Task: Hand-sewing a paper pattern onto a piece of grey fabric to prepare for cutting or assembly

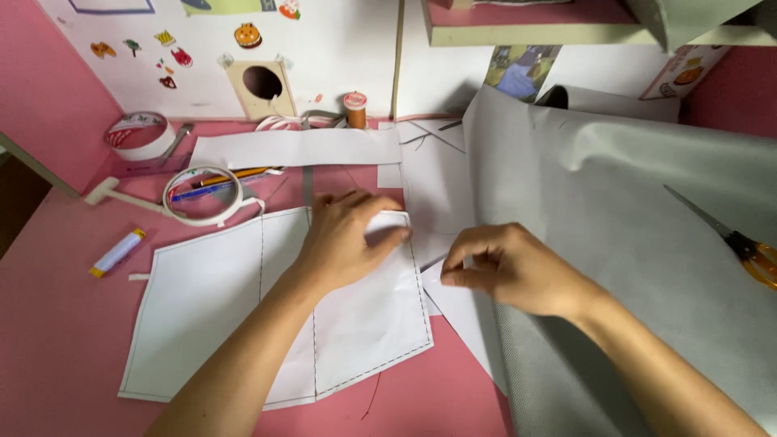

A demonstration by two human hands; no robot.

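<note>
A white paper pattern piece [243,316] lies flat on the pink table [57,324], matte and lightly creased, many-sided, with dashed lines along its edges and two dashed lines crossing it. Its long axis runs left to right, the pointed end toward the grey fabric [631,243]. The left hand [344,239] presses palm-down on the pattern's upper right corner, fingers spread and gripping nothing. The right hand [506,267] pinches the fabric's soft, finely woven edge between thumb and fingertips, just beside the pattern. Orange-handled scissors [740,243] rest on the fabric. A tape roll [202,196] and glue stick [117,252] lie to the left.
</note>
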